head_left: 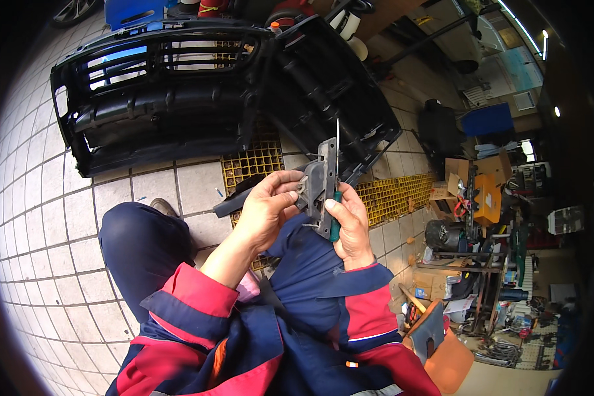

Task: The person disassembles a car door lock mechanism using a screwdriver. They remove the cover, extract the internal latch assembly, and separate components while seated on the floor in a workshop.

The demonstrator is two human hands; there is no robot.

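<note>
A dark grey part [330, 178], with a long flat plate along its right side, sits between the person's two hands, above the navy trouser legs and the tiled floor [198, 181]. The left hand [268, 203] is mostly closed, thumb and fingertips pinching the part's left side. The right hand [350, 221] curls around the green handle of a screwdriver [335, 231] — its thin shaft points away from the person, alongside the plate — and the thumb rests near the plate's lower end.

Beyond, a black slatted panel [171, 122] lies on the floor, with another dark panel [340, 76] beside it. Yellow grating [399, 198] crosses the tiles.

Markings are small here: a little orange-and-white tag [352, 364] on the jacket, a pale mark on a dark rounded container [442, 234] near an orange box [487, 199], and a pale sheet [520, 69] on the wall — all too small to read.
</note>
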